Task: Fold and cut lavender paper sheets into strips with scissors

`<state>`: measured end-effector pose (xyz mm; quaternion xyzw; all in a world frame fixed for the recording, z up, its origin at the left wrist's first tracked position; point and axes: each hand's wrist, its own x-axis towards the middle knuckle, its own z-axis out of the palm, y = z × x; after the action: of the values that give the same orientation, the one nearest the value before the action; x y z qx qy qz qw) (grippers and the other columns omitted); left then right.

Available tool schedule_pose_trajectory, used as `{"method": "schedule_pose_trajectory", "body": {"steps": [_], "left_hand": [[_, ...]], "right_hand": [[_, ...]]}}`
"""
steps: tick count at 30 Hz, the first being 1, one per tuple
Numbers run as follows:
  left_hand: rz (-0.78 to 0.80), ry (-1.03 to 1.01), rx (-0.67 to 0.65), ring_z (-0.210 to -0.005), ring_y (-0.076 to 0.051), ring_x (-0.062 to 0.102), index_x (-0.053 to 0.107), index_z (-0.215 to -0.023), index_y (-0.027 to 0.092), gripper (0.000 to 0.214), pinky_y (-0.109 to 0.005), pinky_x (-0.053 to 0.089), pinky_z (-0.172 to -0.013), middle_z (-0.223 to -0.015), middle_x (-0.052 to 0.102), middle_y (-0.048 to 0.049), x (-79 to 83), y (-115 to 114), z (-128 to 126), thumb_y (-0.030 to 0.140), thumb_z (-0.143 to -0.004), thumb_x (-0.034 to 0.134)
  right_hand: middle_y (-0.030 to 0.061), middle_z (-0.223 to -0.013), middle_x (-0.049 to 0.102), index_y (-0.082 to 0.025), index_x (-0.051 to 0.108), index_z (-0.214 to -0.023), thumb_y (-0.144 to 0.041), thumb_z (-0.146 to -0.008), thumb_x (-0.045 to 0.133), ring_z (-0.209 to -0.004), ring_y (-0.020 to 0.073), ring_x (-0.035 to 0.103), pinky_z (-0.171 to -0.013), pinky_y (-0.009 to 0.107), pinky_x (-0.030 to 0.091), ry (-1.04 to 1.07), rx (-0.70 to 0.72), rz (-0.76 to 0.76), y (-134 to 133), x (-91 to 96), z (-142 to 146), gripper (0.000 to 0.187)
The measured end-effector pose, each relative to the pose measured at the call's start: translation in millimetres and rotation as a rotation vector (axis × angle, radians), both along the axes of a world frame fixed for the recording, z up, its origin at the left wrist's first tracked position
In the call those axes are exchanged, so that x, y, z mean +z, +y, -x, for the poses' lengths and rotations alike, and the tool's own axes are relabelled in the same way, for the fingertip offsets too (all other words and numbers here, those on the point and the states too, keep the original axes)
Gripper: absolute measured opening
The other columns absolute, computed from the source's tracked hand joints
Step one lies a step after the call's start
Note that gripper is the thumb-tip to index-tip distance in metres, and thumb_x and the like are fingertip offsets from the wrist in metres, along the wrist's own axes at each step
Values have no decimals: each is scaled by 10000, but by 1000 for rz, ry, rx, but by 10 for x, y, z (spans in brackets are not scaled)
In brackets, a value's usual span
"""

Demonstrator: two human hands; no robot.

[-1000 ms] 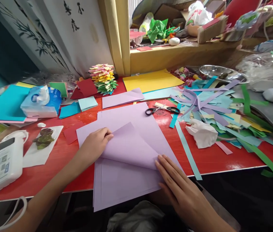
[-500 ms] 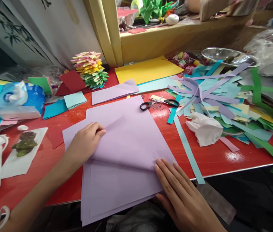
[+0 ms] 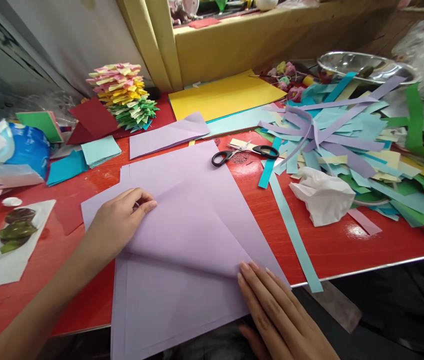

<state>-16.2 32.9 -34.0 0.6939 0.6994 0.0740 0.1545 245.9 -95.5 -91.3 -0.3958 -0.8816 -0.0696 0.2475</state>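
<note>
- Our left hand [image 3: 122, 215] pinches the purple sheet [image 3: 189, 235]; our right hand [image 3: 281, 310], fingers straight, rests on its fold.
- Glossy red table [image 3: 332, 247] under it.
- Yellow ledge [image 3: 272, 45] behind it.

The paper [image 3: 197, 230] is plain pale purple, the table [image 3: 234, 270] red, the back sheet [image 3: 227, 95] yellow, the scissors [image 3: 239, 149] black-handled, the tissue pack [image 3: 30, 142] blue and white, and the paper tower [image 3: 124, 95] banded (pink on top, then yellow, then green).

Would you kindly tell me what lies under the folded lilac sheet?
More lilac paper shows beneath the folded lilac sheet, extending past the near edge of the red table. What the fold covers is hidden.
</note>
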Motion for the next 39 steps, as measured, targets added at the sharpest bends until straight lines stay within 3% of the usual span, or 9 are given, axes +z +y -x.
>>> {"method": "schedule_pose_trajectory", "body": {"steps": [15,22,33,39], "left_hand": [[10,65,32,-827,-180,522,539,-795,244,182,-266,336,-687,-890,619,31,7,22,-65,380,-832,425],[-4,89,23,-756,-164,512,534,-789,242,190,-259,333,-652,-862,614,37,-6,23,-69,396,-833,432],[-1,143,55,-790,-165,511,493,-776,242,180,-276,334,-675,-874,583,37,-35,5,-108,398,-840,430],[-136,257,-19,-888,-203,531,507,-846,223,192,-301,380,-706,-928,564,-17,-35,-43,-113,388,-866,411]], "right_hand": [[89,-1182,591,-101,604,-1127,-229,-849,517,-1160,205,505,-1055,290,352,18,-25,-11,-16,-62,0,318],[76,-1156,604,-118,587,-1158,-226,-852,510,-1147,200,514,-1018,284,405,7,-34,-46,-8,-85,10,334],[90,-1146,599,-92,628,-1071,-183,-872,457,-1054,198,585,-1099,341,238,-48,-40,-83,5,-59,20,278],[89,-1127,618,-94,641,-1059,-206,-865,490,-1056,198,586,-1107,332,236,-26,-51,-80,-12,-60,38,271]]}}
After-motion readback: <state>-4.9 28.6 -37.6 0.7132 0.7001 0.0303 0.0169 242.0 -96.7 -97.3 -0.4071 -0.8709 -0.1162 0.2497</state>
